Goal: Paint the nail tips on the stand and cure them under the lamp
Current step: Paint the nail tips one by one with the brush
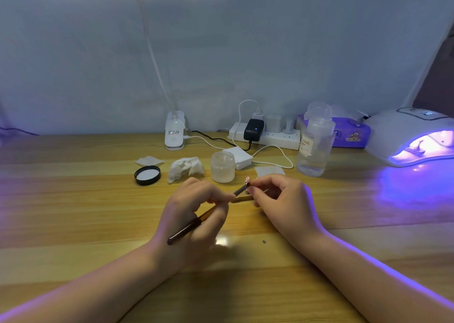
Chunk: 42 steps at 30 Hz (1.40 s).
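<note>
My left hand (196,207) grips the brush (204,214), its long axis running from lower left up to the right, bristle end at the nail tip (247,180). My right hand (282,200) pinches the stand carrying that tip, just right of the bristles; the lamp (415,138) glows far right

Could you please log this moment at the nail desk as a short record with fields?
left hand: left hand grips a brush, bristle end at the nail tip
right hand: right hand pinches the small stand that carries the nail tip
curing lamp: on, glowing violet, far right; something small sits inside
open jar: beyond the hands, its black lid lying to the left
crumpled tissue: between lid and jar
clear bottle: upright, right of the jar
</note>
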Each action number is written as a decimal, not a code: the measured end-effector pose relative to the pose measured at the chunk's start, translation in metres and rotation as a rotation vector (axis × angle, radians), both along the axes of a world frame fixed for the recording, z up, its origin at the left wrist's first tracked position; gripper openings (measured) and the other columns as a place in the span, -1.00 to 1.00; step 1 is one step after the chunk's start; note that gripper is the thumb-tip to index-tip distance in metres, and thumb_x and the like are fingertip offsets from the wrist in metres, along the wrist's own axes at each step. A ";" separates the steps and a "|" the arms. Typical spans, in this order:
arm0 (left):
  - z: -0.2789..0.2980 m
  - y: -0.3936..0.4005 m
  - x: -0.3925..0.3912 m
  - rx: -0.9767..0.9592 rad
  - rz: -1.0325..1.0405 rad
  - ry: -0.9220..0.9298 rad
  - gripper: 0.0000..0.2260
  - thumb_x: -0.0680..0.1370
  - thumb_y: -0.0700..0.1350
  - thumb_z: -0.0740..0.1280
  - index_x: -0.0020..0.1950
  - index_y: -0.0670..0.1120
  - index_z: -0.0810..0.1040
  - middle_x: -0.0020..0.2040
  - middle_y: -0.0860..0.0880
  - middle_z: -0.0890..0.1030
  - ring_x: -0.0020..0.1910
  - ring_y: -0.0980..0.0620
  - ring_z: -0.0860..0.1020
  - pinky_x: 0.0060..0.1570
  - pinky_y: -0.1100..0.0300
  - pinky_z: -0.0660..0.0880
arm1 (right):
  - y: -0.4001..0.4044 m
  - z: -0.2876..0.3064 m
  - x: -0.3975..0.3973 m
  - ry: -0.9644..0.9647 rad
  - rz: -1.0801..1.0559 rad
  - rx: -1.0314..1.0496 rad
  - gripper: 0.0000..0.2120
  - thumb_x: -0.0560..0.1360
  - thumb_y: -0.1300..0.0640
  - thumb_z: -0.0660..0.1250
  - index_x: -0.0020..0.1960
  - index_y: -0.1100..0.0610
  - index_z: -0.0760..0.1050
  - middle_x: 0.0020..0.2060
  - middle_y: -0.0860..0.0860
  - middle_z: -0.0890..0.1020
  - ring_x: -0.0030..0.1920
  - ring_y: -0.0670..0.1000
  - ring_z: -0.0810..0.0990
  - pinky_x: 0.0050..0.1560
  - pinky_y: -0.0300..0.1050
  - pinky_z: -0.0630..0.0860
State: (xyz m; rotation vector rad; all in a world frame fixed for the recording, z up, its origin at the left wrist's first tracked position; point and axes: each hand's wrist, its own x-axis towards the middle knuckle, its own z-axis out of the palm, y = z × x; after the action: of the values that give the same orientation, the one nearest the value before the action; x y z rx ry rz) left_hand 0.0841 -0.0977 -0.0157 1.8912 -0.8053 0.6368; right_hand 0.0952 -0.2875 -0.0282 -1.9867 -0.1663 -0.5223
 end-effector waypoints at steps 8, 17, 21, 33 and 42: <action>-0.003 -0.001 0.001 -0.106 0.031 0.091 -0.82 0.50 0.02 0.29 0.00 0.01 0.63 -0.18 0.02 0.65 -0.12 0.01 0.60 -0.12 0.19 0.48 | 0.000 0.000 0.002 0.029 0.044 0.092 -0.97 0.47 0.09 0.44 -0.12 -0.04 0.63 -0.31 -0.11 0.67 -0.28 -0.12 0.66 -0.28 -0.22 0.61; -0.003 0.004 0.000 -0.126 -0.066 0.187 -0.81 0.46 0.02 0.29 -0.09 0.00 0.65 -0.23 0.05 0.66 -0.13 0.00 0.59 -0.11 0.12 0.48 | -0.001 0.000 0.002 0.048 0.087 0.106 -0.91 0.49 0.18 0.40 -0.08 -0.01 0.61 -0.25 -0.09 0.68 -0.25 -0.10 0.67 -0.28 -0.14 0.63; -0.002 0.002 -0.002 -0.152 -0.067 0.169 -0.80 0.49 0.01 0.27 -0.07 -0.04 0.63 -0.22 0.02 0.66 -0.14 0.02 0.61 -0.11 0.21 0.47 | -0.001 0.001 0.001 0.043 0.097 0.118 -0.93 0.49 0.15 0.41 -0.08 -0.01 0.61 -0.26 -0.08 0.68 -0.25 -0.10 0.68 -0.27 -0.18 0.63; -0.004 0.002 -0.001 -0.204 -0.092 0.277 -0.74 0.47 0.06 0.28 -0.06 -0.06 0.66 -0.21 -0.06 0.67 -0.13 -0.02 0.60 -0.10 0.17 0.45 | -0.002 0.002 0.001 0.071 0.124 0.179 -0.89 0.47 0.21 0.41 -0.07 0.02 0.62 -0.26 -0.02 0.70 -0.25 -0.08 0.68 -0.14 -0.12 0.63; -0.004 0.002 0.002 -0.260 -0.109 0.276 -0.76 0.51 0.03 0.26 -0.05 -0.08 0.64 -0.21 -0.07 0.67 -0.15 0.06 0.61 -0.12 0.31 0.45 | -0.002 0.001 0.003 0.087 0.179 0.234 -0.89 0.45 0.24 0.43 -0.06 0.06 0.61 -0.24 0.01 0.71 -0.22 -0.04 0.70 -0.12 -0.20 0.62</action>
State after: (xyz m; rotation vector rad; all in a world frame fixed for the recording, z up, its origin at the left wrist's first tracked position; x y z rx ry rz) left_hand 0.0858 -0.0958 -0.0200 1.6407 -0.6112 0.3812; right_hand 0.0986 -0.2898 -0.0272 -1.7431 -0.2167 -0.3242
